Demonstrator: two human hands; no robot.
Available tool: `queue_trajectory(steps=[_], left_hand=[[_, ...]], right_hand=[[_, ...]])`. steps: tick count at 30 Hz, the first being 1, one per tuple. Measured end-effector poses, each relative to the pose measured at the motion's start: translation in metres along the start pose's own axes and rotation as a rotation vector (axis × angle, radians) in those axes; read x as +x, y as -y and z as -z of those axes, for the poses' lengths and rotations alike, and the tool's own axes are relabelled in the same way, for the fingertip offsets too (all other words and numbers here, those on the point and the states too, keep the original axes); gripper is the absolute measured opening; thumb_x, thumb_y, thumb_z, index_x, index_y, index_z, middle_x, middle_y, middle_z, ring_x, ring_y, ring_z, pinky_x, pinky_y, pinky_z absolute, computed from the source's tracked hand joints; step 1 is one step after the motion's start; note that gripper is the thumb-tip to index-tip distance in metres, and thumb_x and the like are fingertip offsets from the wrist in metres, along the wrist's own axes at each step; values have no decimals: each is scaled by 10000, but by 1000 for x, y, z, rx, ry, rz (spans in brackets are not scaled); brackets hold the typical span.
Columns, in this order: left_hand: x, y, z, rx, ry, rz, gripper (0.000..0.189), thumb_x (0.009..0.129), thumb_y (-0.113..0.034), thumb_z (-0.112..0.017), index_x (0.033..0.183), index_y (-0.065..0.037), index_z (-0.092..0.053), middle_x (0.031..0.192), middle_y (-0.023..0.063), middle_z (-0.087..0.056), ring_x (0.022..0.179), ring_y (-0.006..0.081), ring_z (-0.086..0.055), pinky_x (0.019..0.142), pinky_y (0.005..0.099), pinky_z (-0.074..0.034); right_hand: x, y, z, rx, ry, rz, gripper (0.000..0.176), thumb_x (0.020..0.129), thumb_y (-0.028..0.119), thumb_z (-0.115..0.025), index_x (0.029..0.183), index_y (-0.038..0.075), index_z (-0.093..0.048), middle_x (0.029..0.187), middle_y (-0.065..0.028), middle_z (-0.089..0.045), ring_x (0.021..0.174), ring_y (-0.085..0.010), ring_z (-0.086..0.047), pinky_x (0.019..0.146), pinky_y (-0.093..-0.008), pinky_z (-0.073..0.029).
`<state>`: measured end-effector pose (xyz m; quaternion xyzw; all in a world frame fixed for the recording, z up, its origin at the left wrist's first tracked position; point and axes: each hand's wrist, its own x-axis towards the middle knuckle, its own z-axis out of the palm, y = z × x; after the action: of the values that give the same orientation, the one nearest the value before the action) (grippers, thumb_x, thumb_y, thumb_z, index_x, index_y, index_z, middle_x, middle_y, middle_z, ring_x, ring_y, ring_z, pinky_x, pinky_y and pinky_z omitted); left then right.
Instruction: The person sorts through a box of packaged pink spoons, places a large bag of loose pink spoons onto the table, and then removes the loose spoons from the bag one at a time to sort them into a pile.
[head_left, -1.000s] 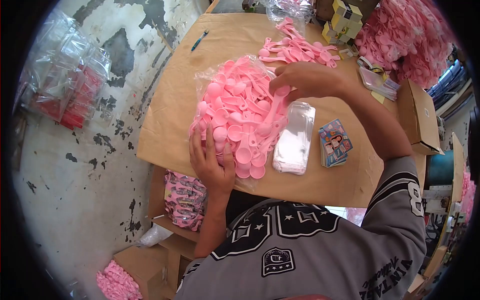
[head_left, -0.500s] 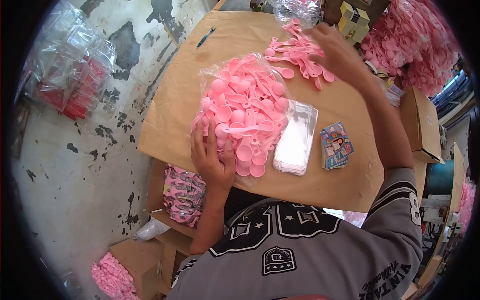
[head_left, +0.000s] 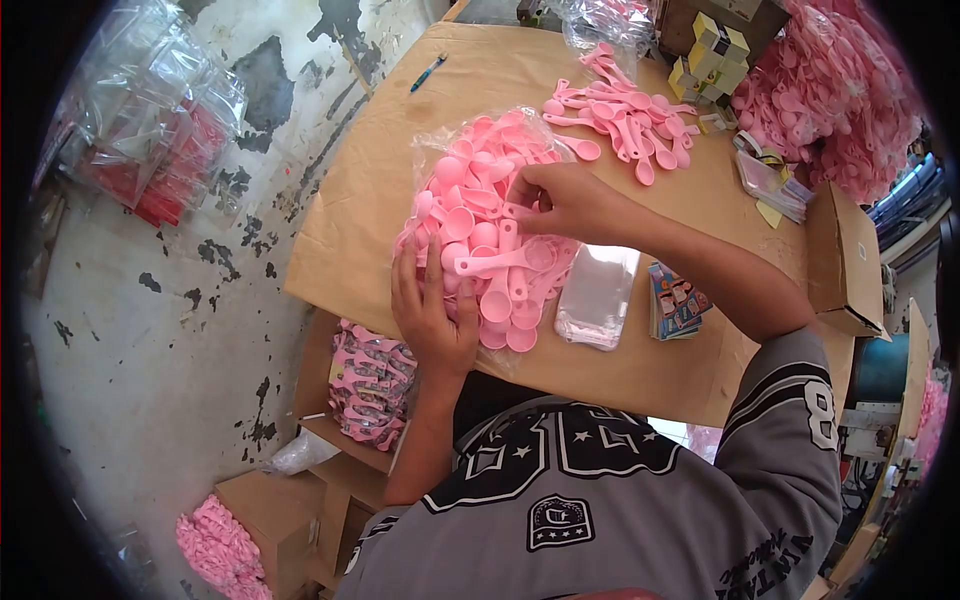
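A clear plastic bag full of pink measuring spoons (head_left: 485, 265) lies on the table in front of me. My left hand (head_left: 437, 322) rests against its near left side, fingers stretched out and thumb apart. Reaching over the bag from the right, my right hand (head_left: 562, 203) has its fingers pinched at a pink spoon on top; the fingertips are partly hidden. Beyond the bag lies a loose pile of pink spoons (head_left: 640, 120). Right of the bag are a stack of clear plastic sleeves (head_left: 598, 298) and a stack of printed cards (head_left: 677, 302).
A pen (head_left: 428, 74) lies near the table's far left edge. Small yellow boxes (head_left: 715, 55) and a big heap of bagged pink spoons (head_left: 820, 100) stand at the back right. Cardboard boxes (head_left: 842, 260) flank the table; one below left holds packed pink items (head_left: 370, 385).
My right hand has come from above the loose spoon pile back to the bag and closed on a spoon there. My left hand stays against the bag. The view has shifted slightly.
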<state>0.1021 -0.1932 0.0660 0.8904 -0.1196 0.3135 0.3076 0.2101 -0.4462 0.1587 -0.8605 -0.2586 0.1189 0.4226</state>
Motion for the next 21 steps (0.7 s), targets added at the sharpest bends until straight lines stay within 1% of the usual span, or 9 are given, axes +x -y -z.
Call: queue_trajectory(steps=[3,6,9,10,13,16,19,20,21], left_hand=[[1,0,1,1,3,-7,565,1102,-284,-639,1612,-43,-591,1652,241,-515,1508,479,-494,1249,579,-389],[0,-1,2,7,9,-1,567,1099,-287,-642,1608,-42,-596,1654,243,-512,1512,477,-494,1249,580,-392],[-1,4,-1,-6,-2,4,604,1070,-327,-655,1621,-86,-595,1650,241,-510,1513,478,-488,1242,588,-391],[-2,5,-2,-14,-7,6,623,1056,-346,-661,1627,-107,-594,1647,240,-510,1512,479,-485,1238,593,-390],[-3,5,-3,-12,-17,7,624,1056,-348,-663,1630,-115,-593,1649,227,-514,1513,469,-486,1240,589,-387],[-2,4,-2,-6,-12,15,620,1056,-345,-662,1628,-116,-596,1650,224,-514,1515,465,-485,1240,583,-387],[0,1,2,-2,2,-5,580,1090,-298,-651,1613,-50,-596,1657,254,-502,1520,483,-490,1246,581,-393],[0,0,2,-2,3,-5,580,1090,-298,-651,1612,-51,-596,1657,254,-502,1519,483,-491,1246,581,-392],[0,0,2,-2,2,-6,579,1090,-299,-651,1611,-51,-597,1657,254,-503,1519,483,-491,1246,580,-392]], right_hand=[[-3,-5,3,-74,-141,2,201,970,137,-822,1101,0,-756,936,-68,-745,840,-134,-661,769,-317,-554],[-2,-11,10,-103,-233,52,194,999,157,-806,1116,4,-778,918,-28,-744,785,-95,-631,724,-296,-538],[-7,2,30,61,-269,-43,205,983,146,-802,1078,-34,-771,940,-60,-771,834,-94,-694,755,-294,-573],[-11,16,42,44,-267,-83,221,1018,170,-791,1111,-30,-777,948,-22,-765,816,-66,-673,736,-266,-559],[-22,29,76,236,-286,-91,233,1033,186,-790,1130,-25,-781,954,-5,-759,817,-56,-654,723,-252,-538],[-21,4,109,390,-468,-15,268,1025,206,-809,1158,-23,-775,950,16,-744,816,-42,-635,708,-244,-514],[-20,-17,143,58,-585,12,286,1025,217,-806,1184,-17,-766,920,27,-719,818,-35,-626,724,-232,-508],[-17,-38,155,-338,-622,-1,298,998,174,-804,1256,36,-750,944,-2,-735,844,-126,-685,764,-291,-554],[-15,-39,146,-602,-718,94,306,986,158,-804,1267,53,-743,964,-23,-744,871,-168,-701,781,-319,-567]])
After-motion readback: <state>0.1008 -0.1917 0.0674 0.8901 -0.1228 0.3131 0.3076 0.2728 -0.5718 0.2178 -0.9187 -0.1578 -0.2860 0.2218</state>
